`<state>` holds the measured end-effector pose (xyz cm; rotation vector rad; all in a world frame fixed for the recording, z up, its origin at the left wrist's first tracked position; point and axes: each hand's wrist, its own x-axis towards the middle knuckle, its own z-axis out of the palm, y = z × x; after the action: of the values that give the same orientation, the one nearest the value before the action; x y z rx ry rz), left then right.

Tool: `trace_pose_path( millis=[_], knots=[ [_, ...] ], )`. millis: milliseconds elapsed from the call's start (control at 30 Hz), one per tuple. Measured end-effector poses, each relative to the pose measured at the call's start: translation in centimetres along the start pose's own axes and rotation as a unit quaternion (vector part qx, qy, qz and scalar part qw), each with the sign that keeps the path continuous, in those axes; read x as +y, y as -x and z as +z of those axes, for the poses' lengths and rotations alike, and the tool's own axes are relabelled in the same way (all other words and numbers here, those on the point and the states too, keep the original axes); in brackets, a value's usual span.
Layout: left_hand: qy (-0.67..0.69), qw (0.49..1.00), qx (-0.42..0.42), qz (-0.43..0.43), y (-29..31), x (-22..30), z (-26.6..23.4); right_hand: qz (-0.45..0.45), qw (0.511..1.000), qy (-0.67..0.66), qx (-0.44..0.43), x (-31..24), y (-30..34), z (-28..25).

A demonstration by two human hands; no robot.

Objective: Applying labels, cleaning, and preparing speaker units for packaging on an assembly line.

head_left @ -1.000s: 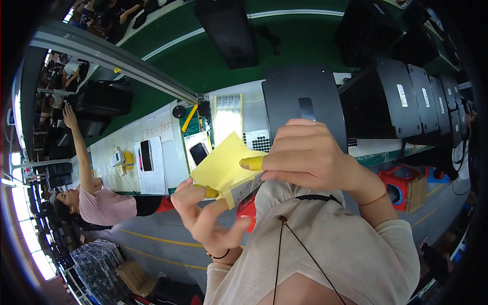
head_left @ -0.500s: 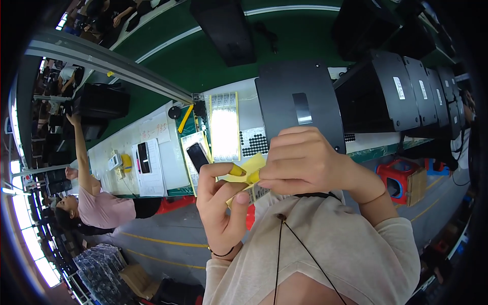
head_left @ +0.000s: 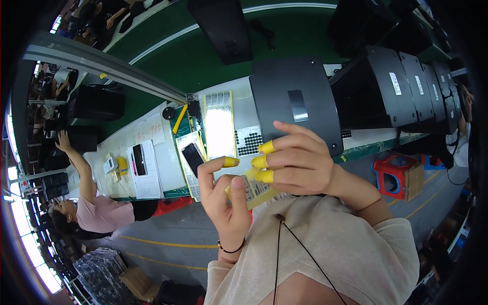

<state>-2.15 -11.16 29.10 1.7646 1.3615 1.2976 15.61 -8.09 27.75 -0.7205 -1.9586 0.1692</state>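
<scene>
Between the thumb and bent fingers of my left hand [head_left: 222, 201] is a small sheet of printed labels [head_left: 260, 189] on yellowish backing. That hand's index finger sticks out in a yellow finger cot. My right hand [head_left: 302, 161] hovers over the sheet's right side, its fingers spread and several in yellow finger cots. Its lower fingertips overlap the sheet's edge; whether they touch it I cannot tell. Just beyond lies a large black panel-like case [head_left: 274, 91] with a glossy strip. A sheet of round black dots [head_left: 249, 144] lies left of it.
A glossy label sheet [head_left: 218, 129] and a phone [head_left: 193, 158] lie on the bench. Black cases [head_left: 396, 89] stand in a row at right. Red stools [head_left: 389, 178] are below. At left, a co-worker in pink [head_left: 107, 213] reaches toward a black box [head_left: 84, 138].
My right fingers have come out of their pinch on the yellow paper and spread apart. The sheet's printed side now shows more. The co-worker's raised hand has moved lower.
</scene>
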Motion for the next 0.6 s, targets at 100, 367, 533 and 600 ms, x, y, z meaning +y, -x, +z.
trace_pose_path(
  millis=[100,367,533,600],
  knots=[
    [0.004,0.999,0.025,-0.027,-0.4,-0.6,-0.5,-0.008,0.996,-0.087,-0.022,-0.6,0.6,-1.6],
    [0.136,0.982,-0.114,-0.065,-0.1,-2.9,-3.0,0.186,0.982,-0.023,0.016,5.6,0.2,-6.7],
    [0.15,0.98,-0.107,-0.08,0.0,-3.8,-2.9,0.296,0.948,-0.108,-0.056,7.1,0.2,-5.0],
    [0.133,0.983,-0.096,-0.08,0.0,-4.2,-3.0,0.302,0.944,-0.114,-0.067,7.3,0.1,-4.7]
  ],
)
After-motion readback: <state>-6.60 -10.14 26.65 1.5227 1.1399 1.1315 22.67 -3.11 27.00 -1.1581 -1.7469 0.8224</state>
